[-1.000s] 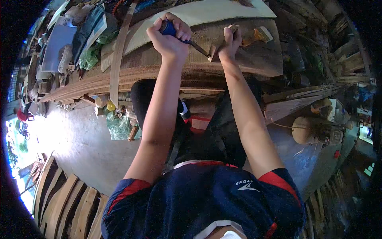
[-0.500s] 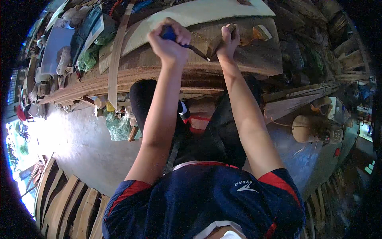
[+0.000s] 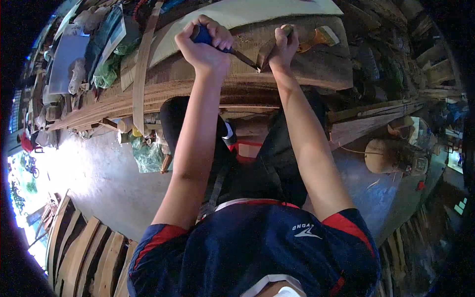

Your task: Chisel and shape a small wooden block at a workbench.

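Note:
My left hand [image 3: 205,49] is closed around the blue handle [image 3: 202,35] of a tool with a narrow dark shaft [image 3: 244,59]; whether it is a screwdriver or a chisel I cannot make out. The shaft slants down to the right, its tip at the lower end of a small dark brown wooden piece [image 3: 265,53]. My right hand [image 3: 282,52] grips that piece by its upper part, thumb on top, and holds it tilted over a broad wooden board [image 3: 316,69]. Just right of this hand lies what looks like a flat brush [image 3: 324,37] with a brownish handle.
A pale curved sheet [image 3: 237,17] lies along the board's far side. A narrow wooden strip [image 3: 142,74] crosses the stacked boards on the left, near plastic bags [image 3: 106,74]. A round tan-sided machine [image 3: 383,156] stands at right; wood slabs [image 3: 79,247] lean at lower left.
My left hand and the tool have shifted slightly left and up. The right hand and wooden piece have moved up a little; the tool's tip stays at the piece's lower end.

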`<action>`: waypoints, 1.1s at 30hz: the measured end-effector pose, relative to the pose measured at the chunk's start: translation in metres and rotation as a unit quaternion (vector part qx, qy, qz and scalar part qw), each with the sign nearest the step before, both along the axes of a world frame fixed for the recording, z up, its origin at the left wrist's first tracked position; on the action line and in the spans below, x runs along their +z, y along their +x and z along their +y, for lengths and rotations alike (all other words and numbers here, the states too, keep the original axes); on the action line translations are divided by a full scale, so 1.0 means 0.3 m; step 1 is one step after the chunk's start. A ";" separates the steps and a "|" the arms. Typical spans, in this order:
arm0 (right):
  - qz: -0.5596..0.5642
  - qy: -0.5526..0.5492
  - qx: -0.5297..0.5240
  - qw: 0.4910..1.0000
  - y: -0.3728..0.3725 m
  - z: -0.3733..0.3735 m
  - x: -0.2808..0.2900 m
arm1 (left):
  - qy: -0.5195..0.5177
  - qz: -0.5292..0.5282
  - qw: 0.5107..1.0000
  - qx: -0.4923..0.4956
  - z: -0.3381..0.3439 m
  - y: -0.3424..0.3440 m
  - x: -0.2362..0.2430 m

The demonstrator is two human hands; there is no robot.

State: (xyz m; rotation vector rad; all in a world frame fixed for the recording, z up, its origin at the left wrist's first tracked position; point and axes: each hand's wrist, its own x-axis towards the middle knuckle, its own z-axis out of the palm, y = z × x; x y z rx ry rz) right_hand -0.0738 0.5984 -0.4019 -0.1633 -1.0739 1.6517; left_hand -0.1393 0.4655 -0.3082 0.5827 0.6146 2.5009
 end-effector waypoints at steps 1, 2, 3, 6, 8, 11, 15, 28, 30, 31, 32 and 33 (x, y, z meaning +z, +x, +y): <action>0.008 -0.020 -0.003 1.000 -0.006 -0.017 0.013 | -0.013 -0.005 1.000 0.006 -0.008 -0.003 0.012; 0.016 -0.041 -0.006 0.999 -0.010 -0.031 0.026 | -0.013 -0.004 1.000 0.009 -0.012 -0.012 0.000; 0.017 -0.041 -0.003 0.999 -0.010 -0.042 0.041 | -0.001 0.018 1.000 0.008 -0.015 -0.023 -0.021; -0.067 -0.045 -0.004 0.997 0.000 -0.046 0.049 | 0.006 0.049 0.999 -0.008 -0.016 -0.029 -0.014; -0.085 0.003 -0.018 0.996 0.004 -0.010 0.021 | -0.006 -0.012 1.000 0.011 -0.002 -0.028 0.009; -0.005 0.011 -0.012 1.000 -0.015 0.009 -0.009 | 0.043 -0.029 0.999 -0.017 -0.009 -0.021 0.020; -0.071 -0.031 0.004 0.997 0.000 -0.043 0.045 | 0.031 -0.001 0.999 -0.038 -0.024 -0.050 0.028; 0.003 -0.028 0.022 0.999 -0.009 -0.012 0.004 | -0.028 0.018 0.999 0.004 -0.001 -0.009 -0.003; -0.053 -0.002 -0.016 0.998 -0.015 -0.023 0.017 | -0.041 0.019 0.999 0.008 0.005 -0.013 0.000; -0.054 0.000 -0.019 0.998 -0.011 -0.012 0.009 | -0.051 0.022 0.998 0.009 0.015 -0.014 0.004; -0.041 0.000 -0.017 0.999 -0.008 -0.002 0.000 | -0.049 0.022 0.999 0.006 0.014 -0.013 0.007; -0.029 0.000 -0.016 0.999 -0.004 0.009 -0.008 | -0.021 0.002 1.000 -0.005 0.006 -0.013 0.009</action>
